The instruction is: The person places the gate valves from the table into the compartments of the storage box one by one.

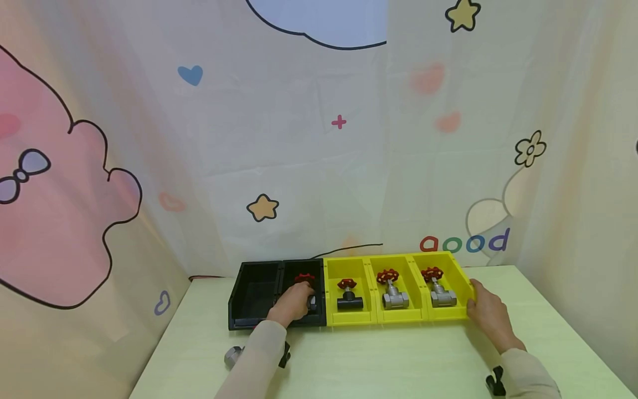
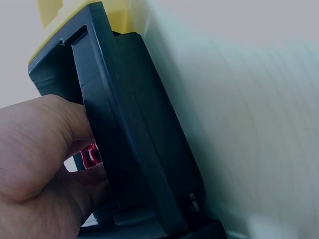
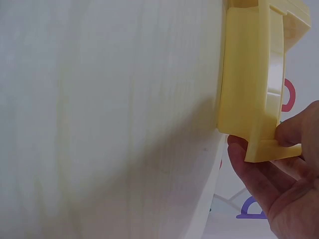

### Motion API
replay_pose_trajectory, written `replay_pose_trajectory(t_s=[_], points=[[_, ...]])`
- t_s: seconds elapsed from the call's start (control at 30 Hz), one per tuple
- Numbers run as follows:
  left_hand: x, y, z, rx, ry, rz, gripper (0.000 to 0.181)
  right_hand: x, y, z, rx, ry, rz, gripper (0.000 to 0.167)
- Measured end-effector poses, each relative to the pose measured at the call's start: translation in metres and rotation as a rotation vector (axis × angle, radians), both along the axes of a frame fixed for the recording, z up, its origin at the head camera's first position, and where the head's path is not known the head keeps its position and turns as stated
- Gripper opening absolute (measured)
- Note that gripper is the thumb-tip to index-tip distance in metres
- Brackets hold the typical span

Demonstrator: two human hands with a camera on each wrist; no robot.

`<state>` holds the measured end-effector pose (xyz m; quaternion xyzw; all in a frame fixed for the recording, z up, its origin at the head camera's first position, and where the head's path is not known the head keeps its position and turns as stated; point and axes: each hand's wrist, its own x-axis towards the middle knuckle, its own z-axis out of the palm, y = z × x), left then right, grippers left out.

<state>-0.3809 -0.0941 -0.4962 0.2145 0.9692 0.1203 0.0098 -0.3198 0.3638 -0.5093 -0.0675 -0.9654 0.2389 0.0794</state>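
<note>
My left hand (image 1: 294,303) reaches into the right-hand black bin (image 1: 319,318) and grips a valve with a red handwheel (image 1: 304,277); the hand covers most of its body. In the left wrist view, thumb and fingers (image 2: 75,124) go behind the bin's front wall, with a bit of red wheel (image 2: 90,155) between them. My right hand (image 1: 490,313) holds the side wall of the rightmost yellow bin (image 1: 463,277), thumb inside and fingers outside, as the right wrist view shows. That bin contains a metal valve (image 1: 442,297) with a red wheel.
Another metal valve (image 1: 395,299) and a dark-bodied valve (image 1: 350,302) sit in the other yellow bins. At the left end is a black bin (image 1: 256,291). A grey metal piece (image 1: 232,357) lies on the table (image 1: 389,360), partly behind the left sleeve. A printed curtain (image 1: 299,155) hangs behind.
</note>
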Motion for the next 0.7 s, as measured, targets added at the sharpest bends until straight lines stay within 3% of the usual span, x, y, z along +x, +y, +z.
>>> replay_pose_trajectory(t_s=[0.1, 0.3, 0.5, 0.7], points=[[-0.001, 0.000, 0.000, -0.009, 0.010, -0.004, 0.035, -0.001, 0.000, 0.002, 0.000, -0.001, -0.003, 0.059], [-0.002, -0.001, -0.001, -0.004, -0.030, 0.026, 0.038, -0.001, 0.000, 0.001, -0.006, -0.007, 0.008, 0.059], [0.003, -0.001, 0.003, 0.012, -0.062, 0.051, 0.037, -0.001, 0.000, 0.001, 0.002, 0.004, 0.020, 0.058], [0.011, -0.002, 0.013, 0.001, 0.007, 0.033, 0.039, -0.002, -0.001, 0.003, -0.004, -0.015, 0.012, 0.059]])
